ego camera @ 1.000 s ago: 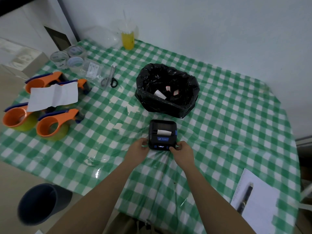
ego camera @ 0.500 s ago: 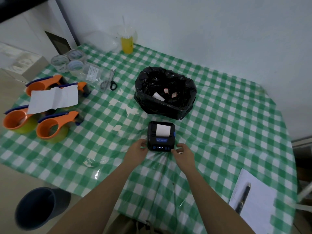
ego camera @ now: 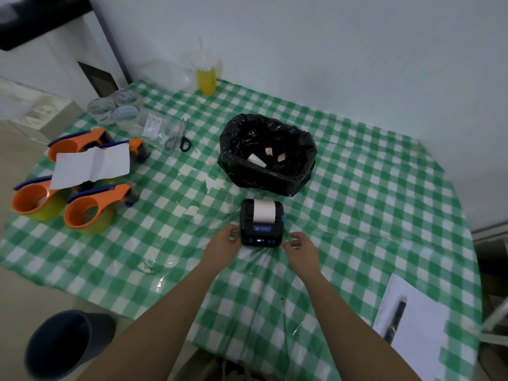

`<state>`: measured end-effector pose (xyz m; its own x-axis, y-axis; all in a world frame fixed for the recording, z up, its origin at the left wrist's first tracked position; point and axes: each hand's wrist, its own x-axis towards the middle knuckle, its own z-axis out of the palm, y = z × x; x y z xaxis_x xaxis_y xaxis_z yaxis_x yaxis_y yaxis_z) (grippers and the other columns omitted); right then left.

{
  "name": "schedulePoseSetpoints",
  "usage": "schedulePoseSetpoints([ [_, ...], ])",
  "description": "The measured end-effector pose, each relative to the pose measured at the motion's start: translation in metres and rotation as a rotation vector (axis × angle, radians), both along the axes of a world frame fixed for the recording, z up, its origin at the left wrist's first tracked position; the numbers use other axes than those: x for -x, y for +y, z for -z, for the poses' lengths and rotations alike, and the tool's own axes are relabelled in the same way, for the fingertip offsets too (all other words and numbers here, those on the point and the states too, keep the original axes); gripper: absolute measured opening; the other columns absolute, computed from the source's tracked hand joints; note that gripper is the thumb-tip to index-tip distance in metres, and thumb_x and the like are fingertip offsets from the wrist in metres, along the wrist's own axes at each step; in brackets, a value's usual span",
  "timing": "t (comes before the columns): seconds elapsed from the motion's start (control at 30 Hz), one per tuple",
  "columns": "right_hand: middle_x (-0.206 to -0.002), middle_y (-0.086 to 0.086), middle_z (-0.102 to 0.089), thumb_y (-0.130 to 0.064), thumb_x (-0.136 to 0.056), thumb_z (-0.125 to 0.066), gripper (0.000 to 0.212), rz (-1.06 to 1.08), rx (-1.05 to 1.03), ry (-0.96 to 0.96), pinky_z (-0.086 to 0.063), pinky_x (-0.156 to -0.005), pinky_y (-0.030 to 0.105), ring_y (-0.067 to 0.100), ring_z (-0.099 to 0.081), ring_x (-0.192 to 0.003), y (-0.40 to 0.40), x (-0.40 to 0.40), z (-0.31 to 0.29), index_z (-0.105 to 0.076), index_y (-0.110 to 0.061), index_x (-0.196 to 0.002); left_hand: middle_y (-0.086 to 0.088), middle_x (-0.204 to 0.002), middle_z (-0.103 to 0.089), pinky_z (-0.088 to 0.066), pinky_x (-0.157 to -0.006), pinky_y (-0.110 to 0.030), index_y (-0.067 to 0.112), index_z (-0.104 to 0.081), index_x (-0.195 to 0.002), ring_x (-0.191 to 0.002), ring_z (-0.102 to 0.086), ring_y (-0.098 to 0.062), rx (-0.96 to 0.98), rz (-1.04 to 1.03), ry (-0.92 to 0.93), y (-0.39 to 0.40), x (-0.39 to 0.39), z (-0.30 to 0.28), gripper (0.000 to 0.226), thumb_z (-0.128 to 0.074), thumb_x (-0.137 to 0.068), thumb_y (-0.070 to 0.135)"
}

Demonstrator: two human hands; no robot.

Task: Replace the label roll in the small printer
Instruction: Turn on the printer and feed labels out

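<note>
The small black printer (ego camera: pixel 261 232) sits on the checked tablecloth in front of me, its lid down and its front panel lit. A white label strip (ego camera: pixel 264 211) lies over its top. My left hand (ego camera: pixel 224 242) rests against the printer's left side, fingertips touching the casing. My right hand (ego camera: pixel 301 244) is by the printer's right side with curled fingers, a small gap from the casing, holding nothing.
A black bin bag (ego camera: pixel 268 155) with scraps stands just behind the printer. Orange tape dispensers (ego camera: pixel 88 210), a white paper (ego camera: pixel 90 166), scissors (ego camera: pixel 178 138) and tape rolls (ego camera: pixel 115 108) lie at the left. A notepad with pen (ego camera: pixel 412 323) is at the right, a yellow drink (ego camera: pixel 206 78) at the back.
The white label strip on the printer's top has grown longer. My right hand has eased slightly off the printer's side; the left hand stays against it.
</note>
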<state>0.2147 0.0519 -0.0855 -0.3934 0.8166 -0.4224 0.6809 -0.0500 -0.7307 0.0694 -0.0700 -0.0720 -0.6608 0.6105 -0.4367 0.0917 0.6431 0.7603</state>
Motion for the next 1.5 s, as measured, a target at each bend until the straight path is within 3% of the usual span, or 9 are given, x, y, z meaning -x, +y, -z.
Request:
schedulePoseSetpoints([
  [1.13, -0.093, 0.002, -0.058, -0.021, -0.089, -0.060, 0.033, -0.022, -0.015, 0.028, -0.047, -0.071, 0.031, 0.017, -0.056, -0.083, -0.0010, 0.0047, -0.0079, -0.054, -0.009, -0.120, -0.013, -0.114, -0.063, -0.042, -0.078, -0.028, 0.007, -0.053, -0.120, -0.088, -0.055, -0.018, -0.016, 0.007, 0.029, 0.0008, 0.0004, -0.0027, 0.031, -0.050, -0.090, 0.011],
  [1.5, -0.089, 0.003, -0.058, -0.019, -0.088, -0.061, 0.033, -0.009, -0.013, 0.035, -0.044, -0.070, 0.031, 0.018, -0.055, -0.082, -0.0005, 0.0056, -0.0075, -0.055, -0.007, -0.119, -0.015, -0.114, -0.062, -0.042, -0.071, -0.028, 0.006, -0.052, -0.121, -0.085, -0.055, -0.019, -0.021, -0.002, 0.028, 0.0019, 0.0010, -0.0029, 0.031, -0.049, -0.090, 0.009],
])
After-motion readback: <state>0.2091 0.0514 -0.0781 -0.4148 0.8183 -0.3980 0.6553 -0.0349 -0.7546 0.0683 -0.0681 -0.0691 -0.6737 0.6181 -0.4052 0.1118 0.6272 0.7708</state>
